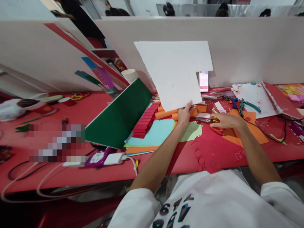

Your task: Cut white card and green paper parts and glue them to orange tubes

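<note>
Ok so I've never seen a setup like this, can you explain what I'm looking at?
There's no machine here, just a person's two bare hands. The single picture comes from a camera worn on their head, looking forward and down.

The left hand holds a white board by its lower edge. The right hand is at the scissors; whether it has actually gripped them is hard to tell.

Around them on the red table are a green board, folded red paper, orange rolls and teal-handled pliers.
</note>
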{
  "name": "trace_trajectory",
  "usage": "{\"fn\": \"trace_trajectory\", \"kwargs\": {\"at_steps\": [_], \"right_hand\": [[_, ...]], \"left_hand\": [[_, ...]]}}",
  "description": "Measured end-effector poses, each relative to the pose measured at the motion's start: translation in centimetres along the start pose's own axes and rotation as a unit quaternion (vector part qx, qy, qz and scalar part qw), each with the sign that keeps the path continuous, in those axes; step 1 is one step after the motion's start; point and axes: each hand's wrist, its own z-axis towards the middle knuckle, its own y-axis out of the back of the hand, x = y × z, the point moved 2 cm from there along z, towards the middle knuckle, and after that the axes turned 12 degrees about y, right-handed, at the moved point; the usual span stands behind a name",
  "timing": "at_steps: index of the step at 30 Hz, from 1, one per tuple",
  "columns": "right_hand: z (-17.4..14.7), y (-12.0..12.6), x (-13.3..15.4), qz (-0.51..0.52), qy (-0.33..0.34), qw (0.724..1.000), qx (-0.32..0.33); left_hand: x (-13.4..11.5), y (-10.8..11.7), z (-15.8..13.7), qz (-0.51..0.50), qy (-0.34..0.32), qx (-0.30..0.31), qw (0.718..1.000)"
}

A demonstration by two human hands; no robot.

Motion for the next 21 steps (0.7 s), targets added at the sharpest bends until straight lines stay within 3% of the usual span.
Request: {"fn": "trace_trajectory", "kwargs": {"at_steps": [10, 15, 21], "right_hand": [[-2.3, 1.6, -2.1, 0.07, 0.055, 0.995, 0.033], [-2.8, 2.3, -2.6, 0.064, 0.016, 0.998, -0.016], [-1.7, 1.8, -1.7, 0.117, -0.01, 0.991, -0.063]], "left_hand": [[-0.3, 0.4, 0.7, -0.017, -0.015, -0.053, 0.998], [-0.2, 0.5, 1.0, -0.018, -0.042, -0.073, 0.996], [-0.7, 0.2, 0.8, -0.066, -0.041, -0.053, 0.996]]}}
